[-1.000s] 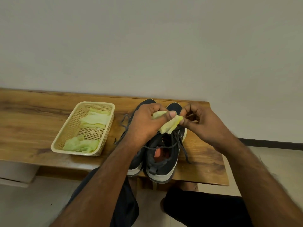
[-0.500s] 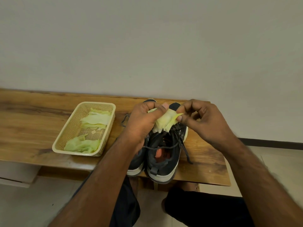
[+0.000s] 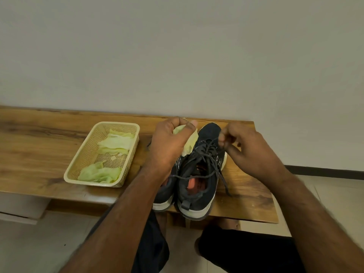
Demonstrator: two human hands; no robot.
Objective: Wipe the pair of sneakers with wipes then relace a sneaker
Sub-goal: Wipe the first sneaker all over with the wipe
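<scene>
Two black sneakers with white soles stand side by side on the wooden bench (image 3: 39,146), heels toward me. The right sneaker (image 3: 204,186) is in plain view with its dark laces loose. My left arm covers much of the left sneaker (image 3: 164,196). My left hand (image 3: 167,144) holds a crumpled pale green wipe (image 3: 190,141) above the sneakers' toes. My right hand (image 3: 250,150) hovers beside the right sneaker's toe, fingers curled, pinching a loop of its shoelace (image 3: 208,143).
A cream plastic basket (image 3: 86,152) sits on the bench left of the sneakers, with several green wipes (image 3: 100,174) in it. A plain wall rises behind the bench. My knees and a tiled floor show below the bench's front edge.
Both hands held the wipe a second ago. My right hand has let go of it and moved right to the lace, while my left hand keeps the wipe, raised slightly.
</scene>
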